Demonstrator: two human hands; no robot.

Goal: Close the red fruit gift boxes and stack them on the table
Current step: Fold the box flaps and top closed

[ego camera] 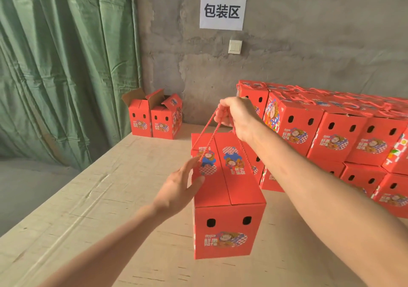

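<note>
A closed red fruit gift box [227,200] with two black holes in its near face hangs in front of me over the table [92,198]. My right hand [237,115] grips its red rope handles [210,128] above the lid. With straight fingers, my left hand [183,184] touches the box's left top edge. To the right, a stack of closed red boxes [335,136] stands two layers high along the wall. Two open red boxes [154,117] with raised flaps stand at the table's far left corner.
A green curtain [61,66] hangs at the left beyond the table edge. The concrete wall behind carries a white paper sign [223,10] and a light switch [235,46]. Bare tabletop lies left of the held box.
</note>
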